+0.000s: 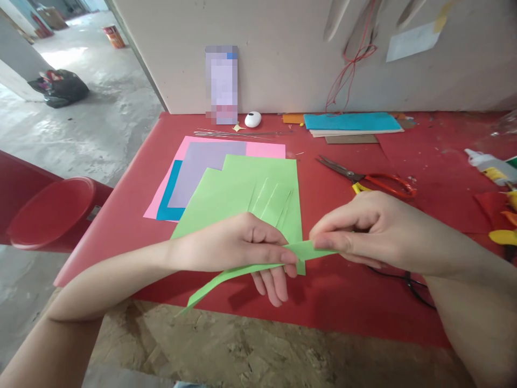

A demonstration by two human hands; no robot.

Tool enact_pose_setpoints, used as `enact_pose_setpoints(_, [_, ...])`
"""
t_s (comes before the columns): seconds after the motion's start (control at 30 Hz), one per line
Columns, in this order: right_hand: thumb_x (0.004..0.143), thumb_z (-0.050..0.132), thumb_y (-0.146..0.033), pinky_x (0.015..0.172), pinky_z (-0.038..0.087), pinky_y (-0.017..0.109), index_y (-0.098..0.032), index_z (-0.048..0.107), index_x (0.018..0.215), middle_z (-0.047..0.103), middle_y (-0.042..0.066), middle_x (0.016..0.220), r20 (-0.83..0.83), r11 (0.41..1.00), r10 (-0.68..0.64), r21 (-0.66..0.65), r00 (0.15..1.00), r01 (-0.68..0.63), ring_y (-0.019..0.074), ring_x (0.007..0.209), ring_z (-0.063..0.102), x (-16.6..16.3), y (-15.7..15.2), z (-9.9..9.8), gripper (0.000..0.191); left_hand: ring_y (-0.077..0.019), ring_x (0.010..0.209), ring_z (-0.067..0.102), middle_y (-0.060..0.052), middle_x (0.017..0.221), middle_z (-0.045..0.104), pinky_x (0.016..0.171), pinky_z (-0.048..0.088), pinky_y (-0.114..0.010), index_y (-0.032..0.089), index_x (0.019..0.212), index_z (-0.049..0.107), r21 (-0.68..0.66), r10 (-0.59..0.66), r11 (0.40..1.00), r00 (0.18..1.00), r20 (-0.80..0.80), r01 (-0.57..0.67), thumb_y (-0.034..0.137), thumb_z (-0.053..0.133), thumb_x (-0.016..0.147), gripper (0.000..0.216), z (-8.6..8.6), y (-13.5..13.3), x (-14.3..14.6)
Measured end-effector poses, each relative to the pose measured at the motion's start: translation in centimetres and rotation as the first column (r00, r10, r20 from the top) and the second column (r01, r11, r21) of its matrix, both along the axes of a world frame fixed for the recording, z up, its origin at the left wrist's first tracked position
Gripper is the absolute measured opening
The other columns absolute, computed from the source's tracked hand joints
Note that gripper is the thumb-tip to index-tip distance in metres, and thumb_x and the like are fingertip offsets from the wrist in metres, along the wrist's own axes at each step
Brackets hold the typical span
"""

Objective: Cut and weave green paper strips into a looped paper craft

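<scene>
Between my two hands stretches a long green strip (232,273), which looks like paper or thin felt. My left hand (258,248) pinches it between thumb and forefinger, the other fingers hanging loosely below. The strip's free end droops to the lower left. Farther right, my right hand (363,229) closes thumb and fingers on the other end, which is partly hidden. Behind the hands lies a larger green sheet (238,188) with several thin clear pieces on it. It overlaps a lilac sheet (205,172), a blue sheet (167,199) and a pink sheet (264,150).
Orange-handled scissors (363,177) lie beyond my right hand. A glue bottle (490,166) is at the right. Thin wires (238,133), a white mouse-like object (252,119) and blue felt (351,122) lie by the wall. A red stool (56,210) stands left of the red table (133,188).
</scene>
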State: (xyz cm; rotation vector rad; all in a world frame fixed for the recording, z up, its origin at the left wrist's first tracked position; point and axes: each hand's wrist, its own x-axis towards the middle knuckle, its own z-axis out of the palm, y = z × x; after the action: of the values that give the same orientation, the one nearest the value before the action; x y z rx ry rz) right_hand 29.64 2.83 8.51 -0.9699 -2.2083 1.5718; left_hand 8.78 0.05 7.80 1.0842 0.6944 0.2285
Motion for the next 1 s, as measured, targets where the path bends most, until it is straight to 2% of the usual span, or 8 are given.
enact_pose_setpoints(0.1, [0.081,0.055,-0.03,0.024,0.017,0.017,-0.017,0.067,0.067,0.035,-0.008,0.032,-0.013,0.993,0.039,-0.108,0.999,-0.04,0.0036,0.025,0.026,0.0,0.2,0.2,0.022,-0.0107,0.061,0.068,-0.002,0.064,0.07,0.055,0.053,-0.019,0.014,0.077,0.061,-0.041,-0.022,0.999,1.0,0.02,0.023,0.023,0.05,0.089,0.019,0.0,0.2,-0.1])
enact_pose_setpoints(0.27, [0.082,0.055,-0.028,0.026,0.021,0.016,-0.018,0.066,0.067,0.037,-0.008,0.034,-0.014,0.995,0.055,-0.079,0.998,-0.056,0.0034,0.027,0.029,0.1,0.3,0.0,0.022,-0.0117,0.057,0.067,-0.004,0.064,0.07,0.051,0.052,-0.02,0.013,0.081,0.066,-0.051,-0.005,0.999,0.999,0.04,0.007,0.027,0.05,0.089,0.022,0.2,0.0,-0.2])
enact_pose_setpoints(0.4, [0.08,0.06,-0.024,0.042,0.041,0.015,-0.021,0.067,0.081,0.064,-0.002,0.063,-0.049,0.999,0.031,0.013,0.998,-0.03,0.0076,0.051,0.057,0.0,0.0,-0.3,0.008,-0.0116,0.055,0.066,-0.003,0.062,0.07,0.052,0.052,-0.02,0.013,0.075,0.064,-0.035,0.034,0.999,0.999,0.022,-0.033,0.028,0.051,0.088,0.023,0.3,-0.4,-0.1])
enact_pose_setpoints(0.47, [0.079,0.061,-0.023,0.049,0.047,0.016,-0.023,0.066,0.085,0.068,-0.001,0.072,-0.096,1.0,0.015,0.003,0.995,-0.015,0.0098,0.06,0.062,-0.3,-0.3,-0.4,0.008,-0.0114,0.055,0.066,-0.002,0.06,0.069,0.053,0.052,-0.02,0.014,0.072,0.063,-0.014,0.043,0.999,0.999,0.02,-0.042,0.027,0.051,0.088,0.024,0.3,-0.6,0.0])
enact_pose_setpoints(0.6, [0.077,0.061,-0.019,0.045,0.048,0.017,-0.022,0.066,0.077,0.069,-0.001,0.067,-0.14,0.992,-0.024,-0.128,0.99,0.006,0.0113,0.055,0.064,-0.7,-1.0,-0.2,0.006,-0.0114,0.056,0.067,0.0,0.058,0.068,0.053,0.052,-0.02,0.015,0.071,0.06,0.013,0.043,0.999,0.998,0.035,-0.044,0.026,0.049,0.089,0.024,0.2,-0.8,0.0])
enact_pose_setpoints(0.8, [0.076,0.063,-0.019,0.038,0.048,0.02,-0.02,0.065,0.079,0.071,0.002,0.066,-0.143,0.931,-0.07,-0.365,0.987,0.013,0.0154,0.051,0.066,-1.1,-1.2,-0.2,0.004,-0.0107,0.055,0.066,-0.001,0.06,0.068,0.051,0.052,-0.018,0.015,0.072,0.059,0.025,0.032,0.999,0.999,0.017,-0.032,0.023,0.047,0.09,0.023,0.3,-0.8,0.1])
enact_pose_setpoints(0.9, [0.077,0.063,-0.022,0.035,0.047,0.02,-0.019,0.066,0.078,0.069,0.001,0.06,-0.118,0.941,-0.071,-0.336,0.99,0.027,0.014,0.043,0.063,-0.6,-0.6,0.0,0.005,-0.0105,0.054,0.066,0.0,0.059,0.068,0.05,0.052,-0.018,0.015,0.072,0.059,0.007,0.018,1.0,1.0,-0.021,-0.018,0.025,0.049,0.089,0.022,0.1,-0.4,0.1])
enact_pose_setpoints(1.0, [0.076,0.064,-0.027,0.033,0.042,0.019,-0.019,0.069,0.077,0.067,0.001,0.053,-0.079,0.977,-0.085,-0.205,0.993,0.067,0.0118,0.036,0.058,1.3,0.9,0.4,0.009,-0.0104,0.054,0.066,0.0,0.058,0.067,0.053,0.053,-0.019,0.015,0.069,0.059,0.014,0.007,1.0,0.999,-0.049,-0.006,0.026,0.048,0.089,0.025,0.0,0.0,0.0])
